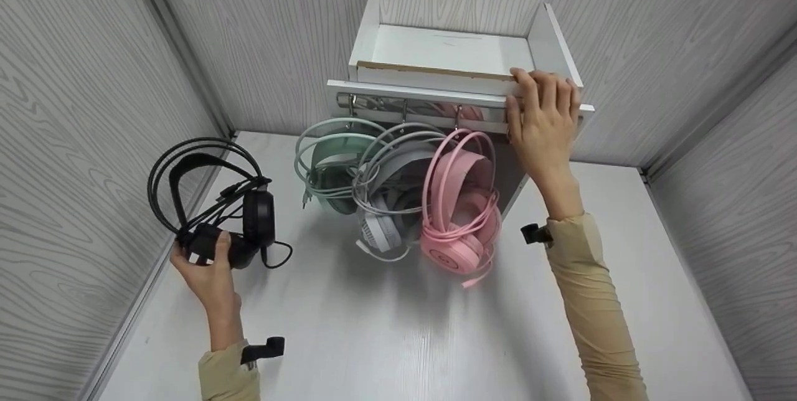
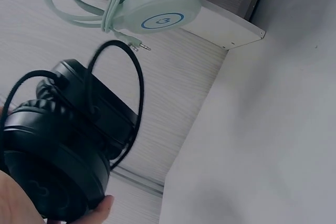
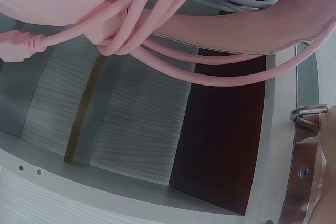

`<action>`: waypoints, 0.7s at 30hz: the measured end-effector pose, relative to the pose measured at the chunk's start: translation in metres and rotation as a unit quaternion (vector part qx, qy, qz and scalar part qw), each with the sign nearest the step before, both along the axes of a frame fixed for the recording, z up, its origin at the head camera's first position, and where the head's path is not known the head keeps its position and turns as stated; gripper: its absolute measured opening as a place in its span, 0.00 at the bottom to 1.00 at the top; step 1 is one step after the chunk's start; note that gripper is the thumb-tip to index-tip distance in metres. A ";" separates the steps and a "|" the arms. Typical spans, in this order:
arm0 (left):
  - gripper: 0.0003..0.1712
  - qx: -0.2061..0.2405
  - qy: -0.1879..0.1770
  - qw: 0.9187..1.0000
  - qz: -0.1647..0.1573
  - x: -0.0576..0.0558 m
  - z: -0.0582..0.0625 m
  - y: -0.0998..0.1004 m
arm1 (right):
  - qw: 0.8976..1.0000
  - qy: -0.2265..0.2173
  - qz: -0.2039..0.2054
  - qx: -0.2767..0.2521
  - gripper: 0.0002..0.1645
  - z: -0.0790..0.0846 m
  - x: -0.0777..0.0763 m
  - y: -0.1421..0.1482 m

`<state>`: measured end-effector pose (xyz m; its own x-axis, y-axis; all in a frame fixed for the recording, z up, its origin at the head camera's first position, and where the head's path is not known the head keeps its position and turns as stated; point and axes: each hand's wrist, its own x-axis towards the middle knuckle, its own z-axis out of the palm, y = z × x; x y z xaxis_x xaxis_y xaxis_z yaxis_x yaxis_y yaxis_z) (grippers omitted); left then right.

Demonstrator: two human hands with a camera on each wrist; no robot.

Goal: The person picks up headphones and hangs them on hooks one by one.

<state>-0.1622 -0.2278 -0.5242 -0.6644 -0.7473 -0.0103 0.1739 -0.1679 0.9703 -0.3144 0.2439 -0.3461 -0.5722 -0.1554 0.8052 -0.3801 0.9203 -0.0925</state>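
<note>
A black pair of headphones (image 1: pixel 258 217) with its cable coiled into loops is held up by my left hand (image 1: pixel 208 276), thumb and fingers gripping an ear cup. The left wrist view shows its ear cups (image 2: pixel 58 156) close up. My right hand (image 1: pixel 545 121) grips the right end of the white hook rail (image 1: pixel 429 93) on the shelf front. From the rail's hooks hang green headphones (image 1: pixel 339 158), grey-white headphones (image 1: pixel 383 226) and pink headphones (image 1: pixel 457 251), cables bundled. A metal hook (image 3: pixel 310 114) shows beside my right hand in the right wrist view.
Above the rail is a white shelf unit (image 1: pixel 461 49) with raised sides. It stands at the back of the white table surface (image 1: pixel 386 320). Wood-grain panels (image 1: pixel 81 108) enclose the left, back and right sides.
</note>
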 end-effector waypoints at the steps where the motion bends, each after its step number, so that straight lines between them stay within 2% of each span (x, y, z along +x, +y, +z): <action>1: 0.46 0.003 0.012 1.000 0.002 0.002 0.000 0.000 | 1.000 0.000 0.000 -0.001 0.24 0.000 0.000 0.000; 8: 0.38 0.048 0.085 0.995 0.012 0.013 0.003 0.005 | 1.000 -0.001 0.002 0.000 0.25 0.001 0.000 0.000; 14: 0.33 0.064 0.144 0.987 0.004 0.021 0.006 0.015 | 1.000 -0.001 -0.002 -0.001 0.25 0.001 0.000 0.000; 21: 0.33 0.061 0.197 0.978 -0.005 0.027 0.022 0.027 | 1.000 0.002 0.004 -0.002 0.25 0.001 0.000 0.000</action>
<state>-0.1348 -0.2005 -0.5026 -0.6420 -0.7500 0.1594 0.5288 -0.2826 0.8003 -0.3143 0.2440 -0.3454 -0.5674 -0.1563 0.8084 -0.3880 0.9167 -0.0950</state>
